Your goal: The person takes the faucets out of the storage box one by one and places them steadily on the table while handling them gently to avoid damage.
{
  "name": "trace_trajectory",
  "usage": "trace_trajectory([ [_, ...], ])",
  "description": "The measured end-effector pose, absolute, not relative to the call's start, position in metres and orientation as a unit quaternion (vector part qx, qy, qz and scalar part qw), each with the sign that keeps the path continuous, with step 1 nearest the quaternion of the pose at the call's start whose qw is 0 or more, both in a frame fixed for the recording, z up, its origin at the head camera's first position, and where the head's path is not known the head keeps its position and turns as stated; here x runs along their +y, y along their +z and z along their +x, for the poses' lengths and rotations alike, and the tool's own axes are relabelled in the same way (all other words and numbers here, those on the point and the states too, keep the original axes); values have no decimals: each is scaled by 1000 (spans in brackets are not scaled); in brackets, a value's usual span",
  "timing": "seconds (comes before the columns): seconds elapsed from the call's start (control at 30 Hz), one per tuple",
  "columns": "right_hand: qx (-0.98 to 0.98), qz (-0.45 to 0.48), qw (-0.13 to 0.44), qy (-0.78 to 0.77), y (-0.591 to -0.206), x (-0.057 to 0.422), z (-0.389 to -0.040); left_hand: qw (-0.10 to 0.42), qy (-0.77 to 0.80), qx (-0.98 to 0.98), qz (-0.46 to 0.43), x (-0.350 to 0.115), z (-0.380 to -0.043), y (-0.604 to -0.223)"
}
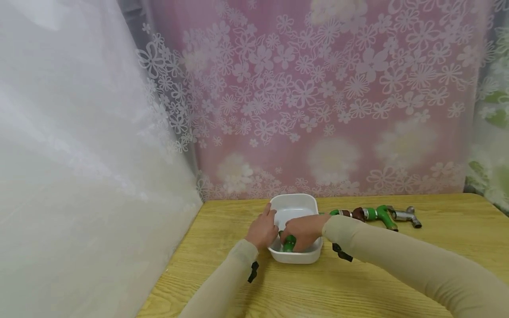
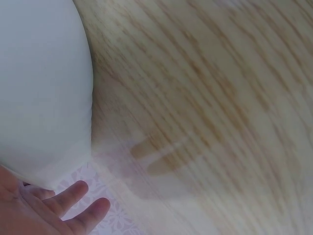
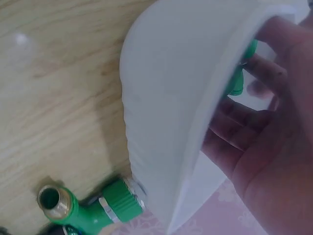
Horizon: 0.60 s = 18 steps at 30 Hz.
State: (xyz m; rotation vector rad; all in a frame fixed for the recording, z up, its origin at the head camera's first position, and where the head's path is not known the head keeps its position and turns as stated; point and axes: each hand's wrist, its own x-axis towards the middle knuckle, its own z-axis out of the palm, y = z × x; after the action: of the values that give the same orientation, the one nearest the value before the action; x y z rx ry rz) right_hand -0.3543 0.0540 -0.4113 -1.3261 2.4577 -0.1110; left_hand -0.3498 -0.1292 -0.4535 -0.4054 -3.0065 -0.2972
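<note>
A white plastic basin (image 1: 299, 258) stands on the wooden table. At its left rim is my left hand (image 1: 262, 229), holding the side wall; in the left wrist view two fingertips (image 2: 93, 215) stick out loosely beyond the outer wall. My right hand (image 1: 305, 230) reaches over the right rim into the basin. There it grips a green tap (image 1: 289, 243), largely covered by the fingers. In the right wrist view only bits of the green tap (image 3: 236, 83) show behind the rim, close to the fingers.
Right of the basin, several taps lie in a row: a green one with a threaded outlet (image 3: 88, 210), a brown one (image 1: 358, 213), another green one (image 1: 383, 216) and a chrome one (image 1: 405, 215). A pink flowered curtain (image 1: 326, 110) hangs behind the table; white sheeting (image 1: 87, 176) hangs at left.
</note>
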Motion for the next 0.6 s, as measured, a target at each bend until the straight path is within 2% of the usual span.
trace_trajectory([
  [0.6,878,-458,123,-63,-368,74,-352,44,-99,-986,-128,-129,-355,-460],
])
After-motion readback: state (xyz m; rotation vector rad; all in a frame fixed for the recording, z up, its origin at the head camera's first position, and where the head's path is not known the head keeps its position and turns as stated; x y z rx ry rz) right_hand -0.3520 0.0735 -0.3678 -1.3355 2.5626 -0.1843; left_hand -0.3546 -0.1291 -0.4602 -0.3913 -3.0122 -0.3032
